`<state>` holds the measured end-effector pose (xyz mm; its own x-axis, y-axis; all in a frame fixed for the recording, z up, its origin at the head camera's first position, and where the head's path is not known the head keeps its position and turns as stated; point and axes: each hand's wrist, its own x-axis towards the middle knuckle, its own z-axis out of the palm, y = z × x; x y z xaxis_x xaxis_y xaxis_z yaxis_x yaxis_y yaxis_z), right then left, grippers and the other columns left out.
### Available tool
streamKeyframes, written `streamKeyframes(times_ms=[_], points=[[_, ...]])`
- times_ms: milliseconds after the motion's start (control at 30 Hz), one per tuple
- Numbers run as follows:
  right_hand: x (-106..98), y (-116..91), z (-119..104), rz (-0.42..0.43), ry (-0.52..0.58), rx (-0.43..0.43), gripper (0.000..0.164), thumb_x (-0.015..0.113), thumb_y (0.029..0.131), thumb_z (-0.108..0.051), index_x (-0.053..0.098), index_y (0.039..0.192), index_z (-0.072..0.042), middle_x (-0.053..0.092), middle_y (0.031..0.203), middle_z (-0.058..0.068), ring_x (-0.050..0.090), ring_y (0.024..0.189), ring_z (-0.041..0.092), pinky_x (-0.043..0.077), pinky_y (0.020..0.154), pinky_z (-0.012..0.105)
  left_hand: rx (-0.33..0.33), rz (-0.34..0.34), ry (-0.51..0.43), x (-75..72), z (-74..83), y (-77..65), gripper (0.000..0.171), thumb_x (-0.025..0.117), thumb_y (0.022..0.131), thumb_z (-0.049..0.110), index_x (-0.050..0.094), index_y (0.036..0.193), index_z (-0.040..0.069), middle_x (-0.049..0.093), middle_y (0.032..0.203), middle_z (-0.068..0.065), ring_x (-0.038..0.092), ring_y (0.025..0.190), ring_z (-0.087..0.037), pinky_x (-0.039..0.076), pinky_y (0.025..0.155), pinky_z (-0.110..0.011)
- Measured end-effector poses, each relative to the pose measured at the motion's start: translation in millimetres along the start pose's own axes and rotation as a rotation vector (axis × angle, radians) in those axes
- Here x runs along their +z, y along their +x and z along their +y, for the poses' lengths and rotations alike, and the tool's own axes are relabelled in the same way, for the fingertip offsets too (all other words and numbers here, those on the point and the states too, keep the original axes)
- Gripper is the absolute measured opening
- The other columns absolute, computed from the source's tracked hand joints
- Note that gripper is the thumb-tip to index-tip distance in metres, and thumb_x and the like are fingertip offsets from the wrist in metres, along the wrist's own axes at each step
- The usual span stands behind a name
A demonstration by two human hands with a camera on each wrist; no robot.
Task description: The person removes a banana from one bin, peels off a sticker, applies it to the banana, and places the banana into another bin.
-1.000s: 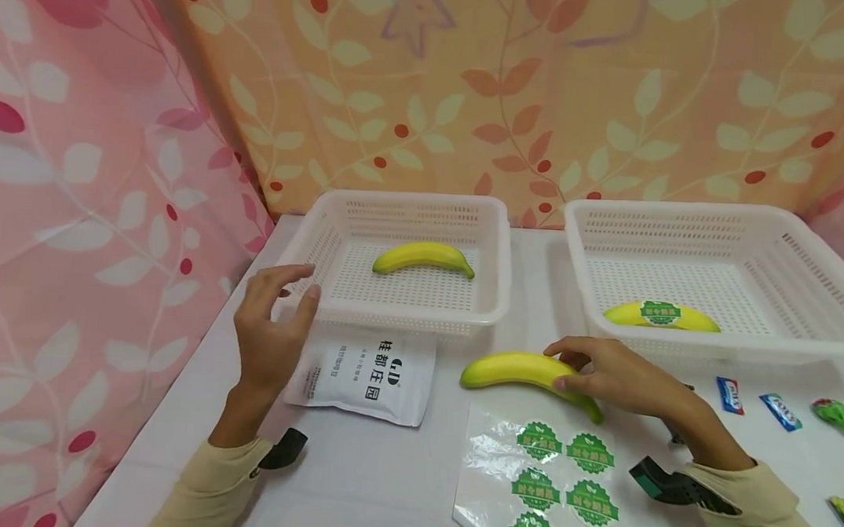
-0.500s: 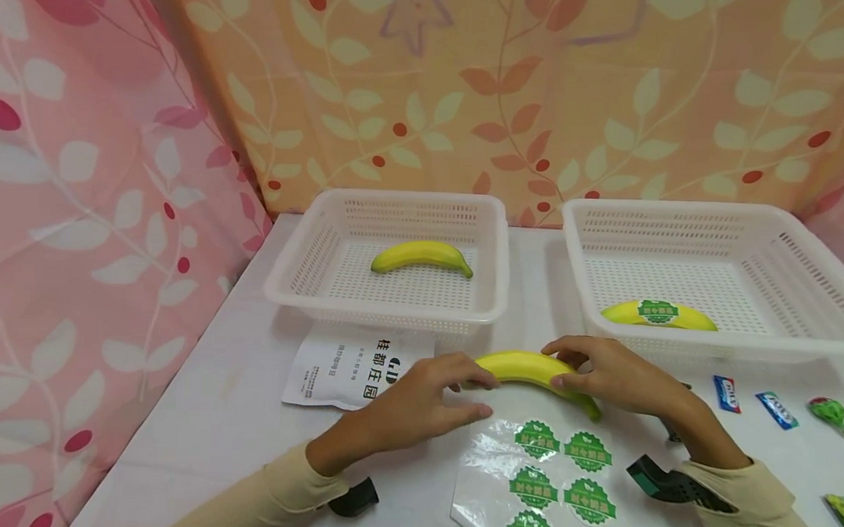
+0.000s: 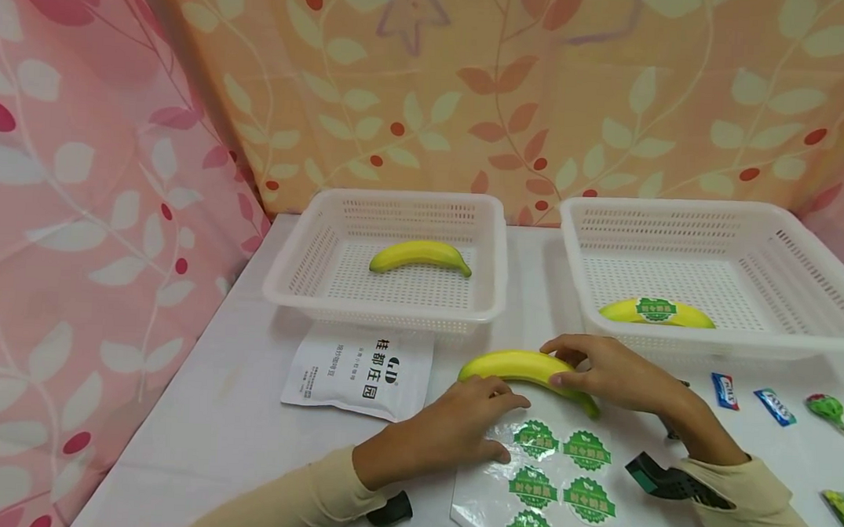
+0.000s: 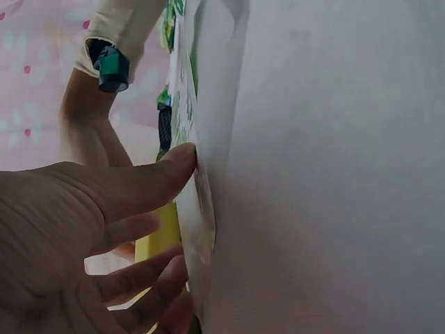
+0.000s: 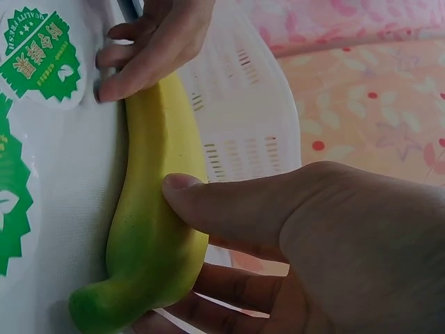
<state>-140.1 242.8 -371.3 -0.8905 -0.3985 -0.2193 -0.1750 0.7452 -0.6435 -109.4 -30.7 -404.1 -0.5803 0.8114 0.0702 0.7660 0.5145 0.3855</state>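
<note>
A yellow banana (image 3: 509, 365) with green ends lies at the far edge of a sheet of green round stickers (image 3: 483, 494). Around its stem half, my right hand (image 3: 618, 374) has thumb on one side and fingers on the other, gripping it; the right wrist view shows the thumb pressed on the peel (image 5: 149, 223). My left hand (image 3: 457, 422) is over the sheet's upper left corner, fingers loosely spread just in front of the banana. In the left wrist view, the left thumb (image 4: 182, 158) touches the sheet's edge, with no sticker between the fingers.
A white basket (image 3: 384, 313) holding one banana (image 3: 422, 256) stands behind on the left. The right basket (image 3: 744, 339) holds a banana bearing a green sticker (image 3: 656, 309). A white pouch (image 3: 357, 375) lies left; small candy packets (image 3: 775, 406) and a lollipop (image 3: 826, 405) lie right.
My left hand has come from beside the left basket, right and down, past the banana's left end to the sticker sheet. The right hand and banana have stayed put.
</note>
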Motion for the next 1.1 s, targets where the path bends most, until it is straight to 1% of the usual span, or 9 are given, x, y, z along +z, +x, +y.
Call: streamKeyframes(times_ms=[133, 300, 433, 533, 600, 700, 833, 933, 1100], points=[[0, 1, 1, 0.004, -0.006, 0.001, 0.047, 0.08, 0.094, -0.032, 0.069, 0.135, -0.011, 0.073, 0.113, 0.001, 0.064, 0.099, 0.019, 0.055, 0.087, 0.04, -0.031, -0.027, -0.054, -1.6, 0.1, 1.6, 0.066, 0.09, 0.087, 0.029, 0.062, 0.145, 0.019, 0.063, 0.127, 0.0, 0.058, 0.11, -0.007, 0.046, 0.096, -0.02], [0, -1, 0, 0.01, -0.003, -0.004, 0.048, 0.08, 0.095, -0.031, 0.068, 0.136, -0.009, 0.073, 0.116, 0.004, 0.066, 0.102, 0.021, 0.057, 0.089, 0.043, -0.048, -0.086, -0.104, -2.6, -0.8, 4.0, 0.059, 0.089, 0.088, 0.025, 0.066, 0.142, 0.02, 0.066, 0.114, 0.008, 0.057, 0.102, -0.001, 0.044, 0.091, -0.017], [-2, -8, -7, 0.054, -0.058, -0.039, 0.05, 0.079, 0.096, -0.031, 0.066, 0.138, -0.007, 0.071, 0.128, 0.01, 0.067, 0.115, 0.03, 0.057, 0.096, 0.055, -0.06, -0.114, -0.157, -4.0, -0.6, 4.6, 0.047, 0.086, 0.089, 0.018, 0.072, 0.134, 0.018, 0.064, 0.106, 0.011, 0.054, 0.098, 0.002, 0.043, 0.088, -0.014], [-3, -16, -17, 0.096, -0.122, -0.076, 0.042, 0.08, 0.096, -0.03, 0.069, 0.132, -0.012, 0.069, 0.131, 0.009, 0.065, 0.121, 0.033, 0.054, 0.1, 0.061, -0.079, -0.131, -0.239, -5.3, -1.7, 4.3, 0.038, 0.083, 0.089, 0.011, 0.075, 0.126, 0.017, 0.06, 0.104, 0.012, 0.052, 0.095, 0.004, 0.044, 0.086, -0.012], [-5, -21, -26, 0.104, -0.138, -0.114, 0.031, 0.081, 0.095, -0.028, 0.072, 0.123, -0.017, 0.069, 0.125, 0.002, 0.064, 0.117, 0.028, 0.054, 0.099, 0.057, -0.083, -0.147, -0.324, -6.0, -5.0, 5.1, 0.036, 0.082, 0.089, 0.008, 0.075, 0.124, 0.015, 0.064, 0.11, 0.011, 0.055, 0.101, 0.005, 0.047, 0.091, -0.013], [-7, -28, -35, 0.066, -0.095, -0.187, 0.017, 0.081, 0.095, -0.027, 0.072, 0.11, -0.027, 0.067, 0.114, -0.009, 0.062, 0.108, 0.019, 0.056, 0.095, 0.042, -0.097, -0.181, -0.471, -9.4, -11.5, 6.7, 0.04, 0.082, 0.089, 0.008, 0.071, 0.127, 0.015, 0.069, 0.117, 0.012, 0.06, 0.108, 0.004, 0.048, 0.098, -0.017], [-5, -31, -41, -0.038, -0.005, -0.273, 0.013, 0.08, 0.096, -0.031, 0.074, 0.105, -0.037, 0.066, 0.113, -0.014, 0.06, 0.108, 0.015, 0.054, 0.094, 0.031, -0.149, -0.228, -0.779, -17.3, -18.0, 7.5, 0.052, 0.082, 0.088, 0.005, 0.065, 0.136, 0.016, 0.071, 0.118, 0.013, 0.066, 0.105, 0.001, 0.051, 0.095, -0.019], [-4, -31, -42, -0.095, 0.016, -0.288, 0.016, 0.081, 0.094, -0.034, 0.075, 0.107, -0.041, 0.066, 0.121, -0.014, 0.058, 0.115, 0.014, 0.053, 0.101, 0.033, -0.201, -0.254, -1.005, -21.2, -20.9, 7.2, 0.06, 0.079, 0.087, 0.003, 0.062, 0.142, 0.018, 0.075, 0.118, 0.009, 0.071, 0.1, -0.005, 0.055, 0.089, -0.022], [-3, -31, -41, -0.137, 0.032, -0.247, 0.03, 0.087, 0.088, -0.039, 0.074, 0.114, -0.042, 0.063, 0.129, -0.012, 0.056, 0.121, 0.02, 0.052, 0.104, 0.038, -0.251, -0.257, -1.176, -23.5, -24.2, 8.0, 0.064, 0.076, 0.085, 0.003, 0.061, 0.144, 0.02, 0.075, 0.126, 0.003, 0.073, 0.1, -0.01, 0.058, 0.087, -0.025]])
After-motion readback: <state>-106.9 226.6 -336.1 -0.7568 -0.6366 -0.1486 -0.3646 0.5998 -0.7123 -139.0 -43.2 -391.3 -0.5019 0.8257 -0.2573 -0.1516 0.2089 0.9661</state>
